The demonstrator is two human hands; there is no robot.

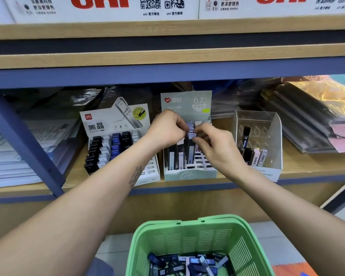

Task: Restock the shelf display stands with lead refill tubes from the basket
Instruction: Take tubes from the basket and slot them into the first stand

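Note:
Three display stands sit on the wooden shelf: a white one at left with black, white and blue tubes, a pale green 0.7 stand in the middle, and a clear one at right. Both hands meet over the middle stand. My left hand holds several lead refill tubes upright in its curled fingers. My right hand pinches the top of one of those tubes. Below, a green basket holds several loose dark tubes.
Stacks of plastic-wrapped paper fill the shelf's left side, and wrapped folders lie at right. A blue metal upright slants at the left. White boxes stand on the shelf above.

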